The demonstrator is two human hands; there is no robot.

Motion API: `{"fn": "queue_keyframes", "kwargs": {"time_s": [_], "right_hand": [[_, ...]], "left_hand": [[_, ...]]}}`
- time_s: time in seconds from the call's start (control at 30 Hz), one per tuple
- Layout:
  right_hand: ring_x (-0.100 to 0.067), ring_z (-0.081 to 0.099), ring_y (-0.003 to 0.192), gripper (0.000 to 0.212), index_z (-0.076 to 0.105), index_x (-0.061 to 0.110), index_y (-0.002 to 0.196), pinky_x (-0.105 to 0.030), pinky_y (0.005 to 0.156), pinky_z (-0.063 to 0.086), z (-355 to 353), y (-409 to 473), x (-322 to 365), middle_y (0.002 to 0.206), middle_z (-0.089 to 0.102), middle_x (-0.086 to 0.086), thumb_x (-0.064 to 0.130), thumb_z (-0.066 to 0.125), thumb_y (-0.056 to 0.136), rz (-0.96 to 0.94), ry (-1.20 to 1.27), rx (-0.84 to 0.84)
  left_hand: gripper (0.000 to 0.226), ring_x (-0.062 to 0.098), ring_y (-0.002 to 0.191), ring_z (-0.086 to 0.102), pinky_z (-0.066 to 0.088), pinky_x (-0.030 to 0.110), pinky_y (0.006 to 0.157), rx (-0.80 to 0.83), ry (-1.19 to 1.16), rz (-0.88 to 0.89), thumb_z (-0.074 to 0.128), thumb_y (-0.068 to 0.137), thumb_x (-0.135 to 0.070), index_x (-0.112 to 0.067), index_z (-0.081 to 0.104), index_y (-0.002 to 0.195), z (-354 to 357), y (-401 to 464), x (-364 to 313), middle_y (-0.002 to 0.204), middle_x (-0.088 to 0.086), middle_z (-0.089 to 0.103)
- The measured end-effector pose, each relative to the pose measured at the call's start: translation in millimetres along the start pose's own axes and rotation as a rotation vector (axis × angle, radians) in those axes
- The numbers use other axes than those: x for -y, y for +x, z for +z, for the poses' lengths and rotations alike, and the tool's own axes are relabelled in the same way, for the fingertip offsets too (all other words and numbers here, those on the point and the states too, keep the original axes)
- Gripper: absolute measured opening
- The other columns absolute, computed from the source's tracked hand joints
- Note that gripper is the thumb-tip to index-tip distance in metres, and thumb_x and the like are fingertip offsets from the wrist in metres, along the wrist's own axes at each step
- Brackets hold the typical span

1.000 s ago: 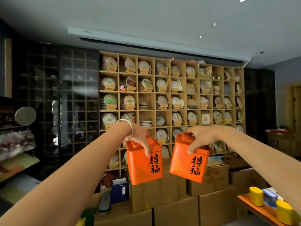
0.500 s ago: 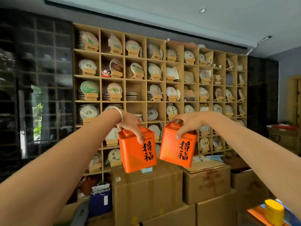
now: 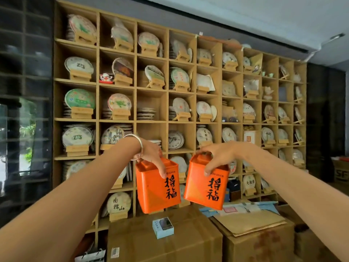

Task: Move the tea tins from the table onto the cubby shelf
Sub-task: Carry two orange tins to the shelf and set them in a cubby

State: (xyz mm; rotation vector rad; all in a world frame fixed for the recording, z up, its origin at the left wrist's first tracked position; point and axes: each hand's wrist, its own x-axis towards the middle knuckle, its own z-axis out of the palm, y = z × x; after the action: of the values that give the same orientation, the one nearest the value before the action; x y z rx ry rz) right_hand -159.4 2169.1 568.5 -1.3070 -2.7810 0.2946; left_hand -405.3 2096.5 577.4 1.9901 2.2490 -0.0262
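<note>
- Tins first: two orange tea tins with black calligraphy are carried in the air in front of the wooden cubby shelf (image 3: 98, 121), one per hand, well short of any compartment.
- The left hand (image 3: 151, 154), a silver bangle (image 3: 138, 146) on its wrist, grasps the left tin (image 3: 157, 188) from above, fingers curled over the shoulder and down the front face beside the raised lid.
- The right hand (image 3: 217, 156) grasps the right tin (image 3: 206, 183) the same way, fingers draped over the round lid and one fingertip pressed on the front panel.
- Both tins hang tilted, their bottoms swung toward each other; they are near, though I cannot tell whether they touch.
- Handling, as a judgement: these look like thin, rigid sheet-metal boxes with a glossy finish, light enough for a one-handed top grip, but slick, and easy to dent if knocked on a shelf edge.
- The hold over the shoulder seems wiser than one on the lid alone, since a push-fit lid could pull off; a grip round the flat sides would steady the swing.
- Most compartments hold wrapped tea cakes on wooden stands; the cell just above the left hand holds only a low stack and looks the roomiest nearby.
- Below stand cardboard boxes (image 3: 164, 241), with a small pale blue packet (image 3: 163, 226) lying on top of one.
</note>
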Motion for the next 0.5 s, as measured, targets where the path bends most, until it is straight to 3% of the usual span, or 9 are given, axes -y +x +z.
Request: {"fn": "queue_keyframes", "kwargs": {"time_s": [0.13,0.27,0.33,0.4,0.5], "right_hand": [[-0.011,0.063,0.096,0.081,0.035,0.026,0.141,-0.027,0.08,0.056,-9.4,79.3,-39.0,0.117,0.06,0.001,0.035,0.078,0.074,0.037,0.024,0.017],[-0.012,0.065,0.095,0.077,0.037,0.025,0.139,-0.03,0.083,0.056,-27.7,150.6,-77.1,0.113,0.062,0.002,0.032,0.078,0.075,0.086,0.042,0.006],[-0.013,0.065,0.095,0.077,0.037,0.025,0.139,-0.031,0.084,0.056,-34.0,183.2,-95.8,0.113,0.062,0.002,0.031,0.078,0.074,0.098,0.049,-0.007],[-0.012,0.065,0.094,0.077,0.037,0.024,0.139,-0.028,0.08,0.056,-37.9,213.2,-113.0,0.113,0.062,0.001,0.031,0.078,0.074,0.109,0.05,-0.006],[-0.014,0.063,0.097,0.08,0.035,0.025,0.141,-0.029,0.082,0.055,-39.8,254.3,-137.3,0.117,0.061,-0.001,0.033,0.078,0.073,0.118,0.047,-0.009]], "left_hand": [[0.087,0.021,0.097,0.063,0.053,0.038,0.09,0.089,0.033,0.018,0.081,0.058,-0.053,-0.021,0.047,0.131,-10.7,80.7,3.4,0.109,-0.001,0.062],[0.045,0.029,0.125,0.047,0.039,0.026,0.099,-0.043,0.158,-0.088,0.053,0.094,-0.014,0.001,0.04,0.135,-34.0,153.2,7.4,0.137,0.012,0.046],[0.057,0.026,0.118,0.054,0.049,0.027,0.091,-0.012,0.114,0.017,0.069,0.084,-0.03,-0.013,0.045,0.134,-35.6,191.3,12.6,0.139,0.006,0.049],[0.073,0.024,0.107,0.061,0.053,0.034,0.09,0.042,0.094,0.098,0.079,0.069,-0.046,-0.022,0.047,0.131,-37.3,229.6,17.2,0.128,0.005,0.058],[0.075,0.026,0.109,0.061,0.053,0.037,0.09,0.044,0.082,0.078,0.08,0.068,-0.042,-0.019,0.046,0.131,-39.6,279.4,19.3,0.126,0.007,0.059]]}}
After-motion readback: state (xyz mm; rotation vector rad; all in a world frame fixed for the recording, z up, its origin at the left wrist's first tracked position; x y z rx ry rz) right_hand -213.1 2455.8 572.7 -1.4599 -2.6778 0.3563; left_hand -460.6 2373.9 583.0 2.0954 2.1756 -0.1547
